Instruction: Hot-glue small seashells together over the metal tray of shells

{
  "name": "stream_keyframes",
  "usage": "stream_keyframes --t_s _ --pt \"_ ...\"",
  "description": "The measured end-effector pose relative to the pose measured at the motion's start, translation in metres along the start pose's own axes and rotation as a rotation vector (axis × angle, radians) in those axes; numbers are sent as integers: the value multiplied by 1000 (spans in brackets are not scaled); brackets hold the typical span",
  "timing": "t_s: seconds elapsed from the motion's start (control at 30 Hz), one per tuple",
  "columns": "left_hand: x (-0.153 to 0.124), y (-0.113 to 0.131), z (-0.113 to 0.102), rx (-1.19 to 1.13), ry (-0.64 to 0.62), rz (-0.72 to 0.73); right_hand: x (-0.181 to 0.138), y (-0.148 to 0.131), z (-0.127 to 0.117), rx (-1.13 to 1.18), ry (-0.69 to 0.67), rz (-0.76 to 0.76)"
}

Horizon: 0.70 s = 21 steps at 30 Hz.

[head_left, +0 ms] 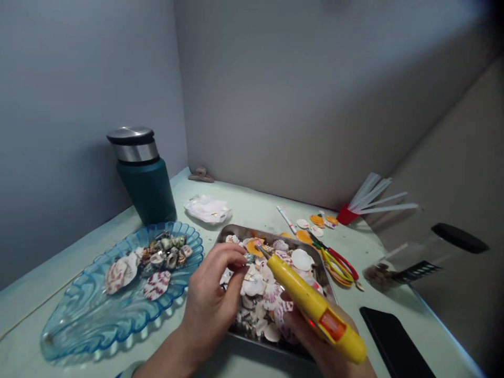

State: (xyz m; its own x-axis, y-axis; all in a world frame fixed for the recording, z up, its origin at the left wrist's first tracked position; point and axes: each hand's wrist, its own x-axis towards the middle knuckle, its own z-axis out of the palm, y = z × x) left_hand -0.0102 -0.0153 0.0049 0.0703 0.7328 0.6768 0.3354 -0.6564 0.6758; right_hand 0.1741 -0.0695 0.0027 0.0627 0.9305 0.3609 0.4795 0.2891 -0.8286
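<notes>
My left hand hovers over a metal tray full of seashells, its fingertips pinched on a small shell. My right hand grips a yellow glue gun whose nozzle points at that small shell, almost touching it. Scallop shells, white, pink-striped and orange, fill the tray beneath both hands. To the left lies a blue glass leaf-shaped dish with several shells glued or laid in its upper part.
A teal flask with a steel lid stands at the back left. A crumpled plastic bag, scissors, loose shells, a red holder of glue sticks, a clear jar and a black phone lie around.
</notes>
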Motion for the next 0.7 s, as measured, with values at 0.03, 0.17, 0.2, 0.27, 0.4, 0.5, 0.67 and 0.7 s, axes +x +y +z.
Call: stream_keyframes --t_s 0.03,0.17,0.2,0.27,0.4,0.5,0.67,0.7 --pt "0 -1 0 29 1 18 -1 3 1 -3 -6 -7" --pt "1 -2 -1 82 8 71 -3 11 3 -25 -5 -68" --pt "1 -2 0 89 7 76 -3 13 3 -35 -6 -86" --pt "1 -2 0 101 7 72 -4 13 3 -70 -11 -101" --pt "2 -2 0 114 18 66 -3 11 3 -101 -28 -89" --pt "2 -1 0 118 25 77 -2 10 3 -60 -48 -80" --pt "3 -1 1 127 34 79 -2 9 2 -34 -77 -51" --pt "3 -2 0 127 36 75 -2 9 2 -35 -76 -44"
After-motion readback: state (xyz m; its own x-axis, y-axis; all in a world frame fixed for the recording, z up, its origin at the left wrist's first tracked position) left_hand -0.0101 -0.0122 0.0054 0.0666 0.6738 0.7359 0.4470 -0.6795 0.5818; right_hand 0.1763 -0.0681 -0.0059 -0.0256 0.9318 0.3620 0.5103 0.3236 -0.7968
